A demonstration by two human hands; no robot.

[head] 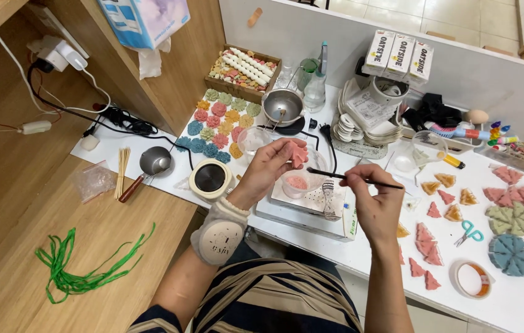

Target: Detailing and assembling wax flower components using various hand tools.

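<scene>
A pink flower-shaped piece (299, 154) sits at the frame's centre, pinched in the left hand's (272, 165) curled fingers above a small cup of pink paste (297, 182), while the right hand (376, 198) grips a thin dark brush (348, 177).

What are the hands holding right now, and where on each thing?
Left hand pinches a pink flower-shaped piece by its edge; right hand grips a thin dark brush mid-handle.

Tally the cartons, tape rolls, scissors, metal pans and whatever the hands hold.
White cartons: 3
Tape rolls: 2
Scissors: 1
Metal pans: 2
Pink flower piece, in left hand: 1
Thin stick, in right hand: 1
Total: 10
</scene>
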